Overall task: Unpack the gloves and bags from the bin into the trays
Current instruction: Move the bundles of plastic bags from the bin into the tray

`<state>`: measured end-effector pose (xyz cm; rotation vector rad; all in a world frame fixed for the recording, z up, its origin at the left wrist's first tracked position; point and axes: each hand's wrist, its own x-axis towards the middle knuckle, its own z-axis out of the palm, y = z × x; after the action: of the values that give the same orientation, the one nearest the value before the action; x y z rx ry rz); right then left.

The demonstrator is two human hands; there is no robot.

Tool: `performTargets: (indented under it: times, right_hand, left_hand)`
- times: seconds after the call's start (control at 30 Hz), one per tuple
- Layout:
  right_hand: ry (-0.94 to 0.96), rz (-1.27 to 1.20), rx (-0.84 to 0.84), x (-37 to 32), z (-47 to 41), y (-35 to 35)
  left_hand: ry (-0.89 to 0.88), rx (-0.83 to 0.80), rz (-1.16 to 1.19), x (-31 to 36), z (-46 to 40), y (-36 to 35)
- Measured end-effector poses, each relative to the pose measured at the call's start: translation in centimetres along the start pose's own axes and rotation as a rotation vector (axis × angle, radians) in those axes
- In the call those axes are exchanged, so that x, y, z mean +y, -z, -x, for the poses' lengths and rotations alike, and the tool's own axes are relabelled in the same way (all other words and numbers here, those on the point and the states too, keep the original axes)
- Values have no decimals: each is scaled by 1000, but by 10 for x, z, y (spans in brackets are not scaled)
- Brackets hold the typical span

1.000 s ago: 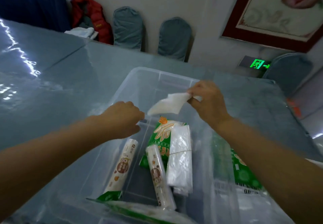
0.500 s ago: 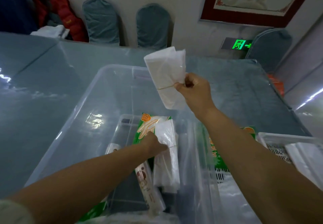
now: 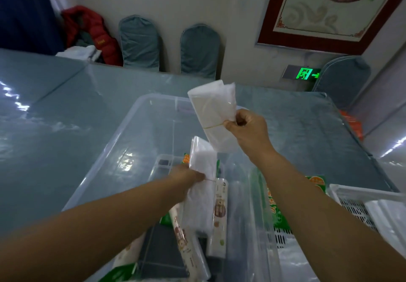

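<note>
Since half a second ago the left hand [image 3: 189,177] has closed on a second banded bundle of clear bags [image 3: 201,191] and lifted its top end off the pile, while the right hand [image 3: 246,125] stays where it was, raised over the bin [image 3: 105,156].

Right hand: fingers pinched on the first bundle of bags [image 3: 214,114] at its rubber band, the bundle upright and tilted slightly left. Left hand: clamped on its bundle at the band too, long axis running toward the person, lower end down among the packs.

The white slotted tray [image 3: 351,207] sits just beside the bin on the person's right — so the right hand is nearer, and its bundle must travel right and down over the bin wall.

Left in the bin are two printed rolls [image 3: 219,211] and a green pack [image 3: 186,158] under the lifted bundle. A green glove pack [image 3: 276,211] already lies at the tray's near edge, seen through the bin wall. Both rest on the blue-grey tabletop [image 3: 55,116].
</note>
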<state>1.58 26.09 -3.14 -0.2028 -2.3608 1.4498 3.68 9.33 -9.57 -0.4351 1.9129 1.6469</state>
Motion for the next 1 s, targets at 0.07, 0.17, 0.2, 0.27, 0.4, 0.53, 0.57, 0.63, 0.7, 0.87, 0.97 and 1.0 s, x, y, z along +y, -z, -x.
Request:
performTargets:
  times: [0.07, 0.17, 0.2, 0.27, 0.4, 0.53, 0.57, 0.63, 0.7, 0.87, 0.97, 1.0]
  right_hand:
    - [-8, 8, -6, -3, 2, 1]
    - [6, 11, -10, -13, 9, 2]
    - [5, -8, -12, -18, 12, 2]
    - [-12, -80, -15, -27, 18, 2]
    - [-78, -257, -55, -50, 32, -2]
    - [-70, -261, -29, -63, 44, 1]
    - [-57, -248, 8, -65, 45, 5]
    - [-41, -237, 70, -66, 49, 17]
    - [-14, -228, 129, -66, 53, 33]
    - [25, -91, 238, -52, 60, 84]
    - [-17, -112, 205, -31, 67, 127]
    - [-32, -151, 164, -24, 70, 141]
  left_hand:
    - [-99, 55, 88, 14, 12, 14]
    - [-196, 79, 272, 33, 30, 32]
    - [-216, 79, 309, 37, 36, 37]
    - [-245, 71, 377, 47, 48, 42]
    - [-239, 82, 479, 63, 61, 41]
    - [-227, -33, 587, 77, 77, 24]
    - [-234, -69, 593, 80, 78, 18]
    - [-253, -162, 589, 86, 86, 2]
    - [-282, -257, 572, 89, 97, -18]
    - [-353, -326, 520, 95, 118, -80]
    - [-360, -362, 482, 96, 126, -123]
    - [-367, -363, 473, 96, 128, -136]
